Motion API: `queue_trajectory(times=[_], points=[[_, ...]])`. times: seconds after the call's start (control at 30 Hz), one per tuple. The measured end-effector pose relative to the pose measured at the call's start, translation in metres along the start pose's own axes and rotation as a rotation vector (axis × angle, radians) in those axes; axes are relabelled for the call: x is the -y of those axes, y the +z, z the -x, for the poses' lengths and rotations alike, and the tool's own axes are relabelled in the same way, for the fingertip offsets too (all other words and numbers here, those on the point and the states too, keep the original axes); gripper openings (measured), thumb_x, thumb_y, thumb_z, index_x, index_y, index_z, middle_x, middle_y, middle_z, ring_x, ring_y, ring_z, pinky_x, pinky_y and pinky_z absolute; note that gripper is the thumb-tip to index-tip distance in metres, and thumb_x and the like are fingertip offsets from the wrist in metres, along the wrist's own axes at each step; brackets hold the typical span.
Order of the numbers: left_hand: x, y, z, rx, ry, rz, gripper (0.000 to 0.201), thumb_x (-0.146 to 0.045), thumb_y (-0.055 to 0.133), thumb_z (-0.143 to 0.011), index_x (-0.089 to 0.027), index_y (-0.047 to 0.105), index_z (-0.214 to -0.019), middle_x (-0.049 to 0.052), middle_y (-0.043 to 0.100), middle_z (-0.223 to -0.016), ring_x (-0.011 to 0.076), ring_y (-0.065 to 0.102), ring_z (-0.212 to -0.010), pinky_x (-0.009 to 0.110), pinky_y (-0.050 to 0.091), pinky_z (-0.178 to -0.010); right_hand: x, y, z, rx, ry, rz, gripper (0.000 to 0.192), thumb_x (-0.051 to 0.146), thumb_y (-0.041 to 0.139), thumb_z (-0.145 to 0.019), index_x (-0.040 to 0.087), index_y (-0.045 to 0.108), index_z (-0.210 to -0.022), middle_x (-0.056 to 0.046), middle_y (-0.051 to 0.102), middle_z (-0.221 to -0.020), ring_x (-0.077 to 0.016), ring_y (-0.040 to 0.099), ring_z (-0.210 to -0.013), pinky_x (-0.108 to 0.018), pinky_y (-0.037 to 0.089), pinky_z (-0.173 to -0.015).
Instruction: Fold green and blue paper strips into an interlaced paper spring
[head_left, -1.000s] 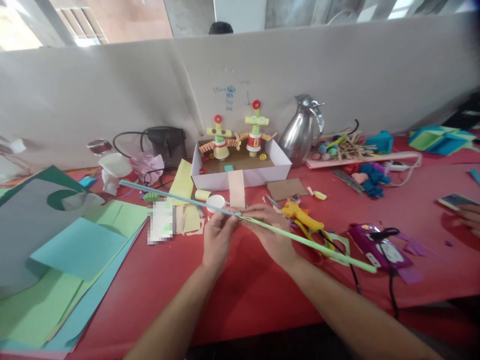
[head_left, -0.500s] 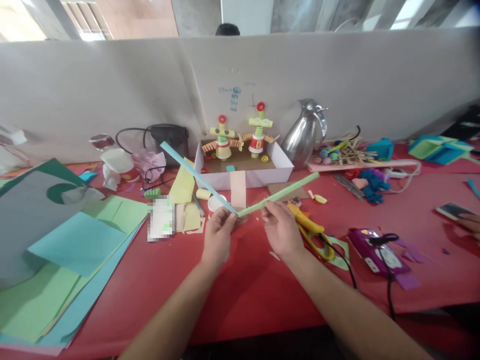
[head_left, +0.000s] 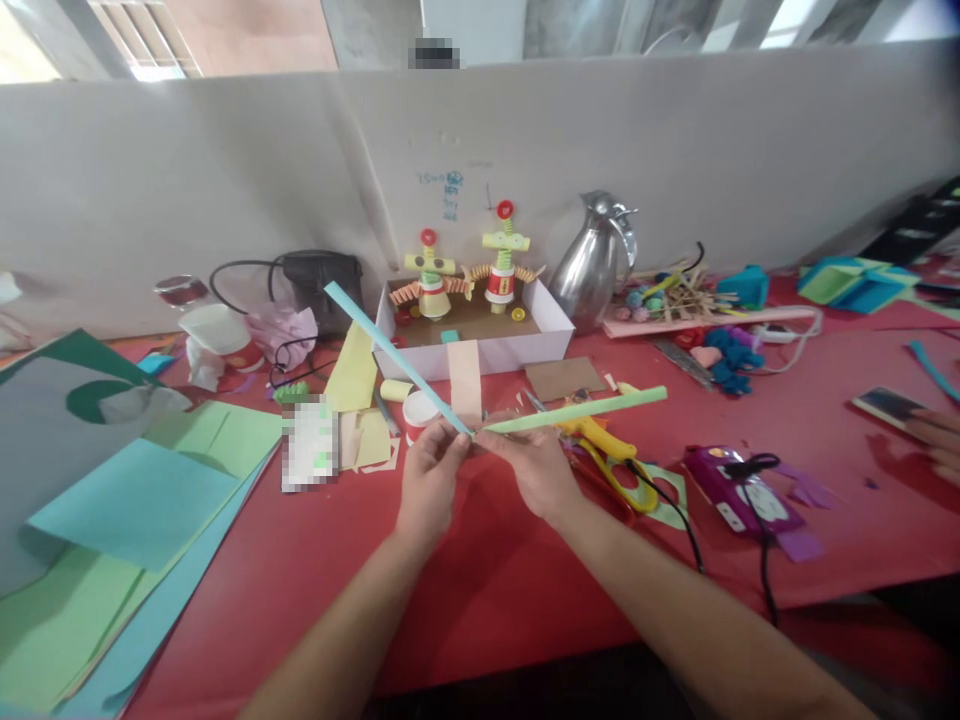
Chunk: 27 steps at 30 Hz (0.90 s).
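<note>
Two paper strips meet at the centre of the frame, where both hands pinch them together. The left hand [head_left: 429, 478] has its grip clenched on the joint, thumb and fingers closed around the lower end of the blue strip [head_left: 394, 355]. This strip runs up and to the left from the joint, ending in front of the black bag [head_left: 319, 285]. The right hand [head_left: 529, 465] has its grip clenched on the near end of the green strip [head_left: 581, 410], which extends to the right, almost level, above the yellow scissors [head_left: 606, 455].

Both hands are raised just above the red worktop [head_left: 487, 580], in the lower centre of the frame. Directly behind them stands a white box [head_left: 480, 345] holding two paper figures [head_left: 465, 270]. A steel jug [head_left: 596, 265] stands to the right of the box. Coloured paper sheets [head_left: 127, 490] lie stacked at the left of the frame. A purple device [head_left: 739, 495] with a black cable lies at the right, well apart from the hands. Another person's hand [head_left: 937, 440] rests at the right edge beside a phone [head_left: 889, 405].
</note>
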<state>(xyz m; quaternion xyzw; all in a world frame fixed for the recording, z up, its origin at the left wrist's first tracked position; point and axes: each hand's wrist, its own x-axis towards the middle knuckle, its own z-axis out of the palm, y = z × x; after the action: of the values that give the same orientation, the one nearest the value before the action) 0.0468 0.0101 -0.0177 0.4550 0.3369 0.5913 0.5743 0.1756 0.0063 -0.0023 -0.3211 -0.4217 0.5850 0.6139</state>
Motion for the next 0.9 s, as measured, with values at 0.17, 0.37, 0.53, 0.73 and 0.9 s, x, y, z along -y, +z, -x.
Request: queue_trajectory(times=[0.17, 0.37, 0.53, 0.73, 0.9], points=[[-0.001, 0.002, 0.0, 0.007, -0.013, 0.017, 0.013, -0.031, 0.07, -0.084, -0.019, 0.07, -0.089, 0.003, 0.067, -0.086, 0.0139, 0.061, -0.078, 0.026, 0.051, -0.075, -0.006, 0.0, -0.001, -0.06, 0.041, -0.132, 0.012, 0.024, 0.084, -0.066, 0.024, 0.076, -0.075, 0.002, 0.074, -0.076, -0.0187, 0.067, -0.078, -0.035, 0.054, -0.076], [-0.006, -0.004, -0.005, -0.156, -0.089, 0.008, 0.026, -0.038, 0.079, -0.072, -0.017, 0.065, -0.08, 0.001, 0.064, -0.078, 0.0165, 0.066, -0.075, 0.03, 0.053, -0.076, 0.007, -0.013, -0.014, -0.261, -0.03, -0.241, 0.013, 0.024, 0.085, -0.062, 0.024, 0.072, -0.063, 0.003, 0.068, -0.067, -0.012, 0.058, -0.066, -0.029, 0.048, -0.068], [-0.007, -0.004, -0.005, -0.188, -0.11, 0.015, 0.029, -0.038, 0.082, -0.068, -0.016, 0.065, -0.076, 0.0, 0.064, -0.074, 0.0171, 0.067, -0.073, 0.032, 0.053, -0.078, 0.028, -0.038, -0.031, -0.388, -0.097, -0.371, 0.016, 0.026, 0.086, -0.063, 0.024, 0.071, -0.067, 0.004, 0.067, -0.072, -0.008, 0.052, -0.061, -0.024, 0.041, -0.053], [-0.011, 0.0, -0.003, -0.227, -0.125, 0.101, 0.025, -0.034, 0.083, -0.068, -0.017, 0.066, -0.076, 0.0, 0.065, -0.073, 0.015, 0.066, -0.071, 0.029, 0.053, -0.075, 0.015, -0.021, -0.016, -0.137, -0.081, -0.108, 0.027, 0.035, 0.084, -0.067, 0.028, 0.075, -0.092, 0.001, 0.073, -0.094, -0.0148, 0.063, -0.088, -0.028, 0.052, -0.079], [-0.012, 0.005, 0.003, -0.201, -0.091, 0.136, 0.017, -0.029, 0.08, -0.071, -0.017, 0.068, -0.077, 0.0, 0.066, -0.076, 0.0107, 0.061, -0.07, 0.022, 0.05, -0.071, -0.01, 0.005, 0.005, -0.029, 0.026, 0.185, 0.021, 0.035, 0.079, -0.074, 0.024, 0.076, -0.091, -0.002, 0.074, -0.084, -0.021, 0.067, -0.084, -0.037, 0.054, -0.083]])
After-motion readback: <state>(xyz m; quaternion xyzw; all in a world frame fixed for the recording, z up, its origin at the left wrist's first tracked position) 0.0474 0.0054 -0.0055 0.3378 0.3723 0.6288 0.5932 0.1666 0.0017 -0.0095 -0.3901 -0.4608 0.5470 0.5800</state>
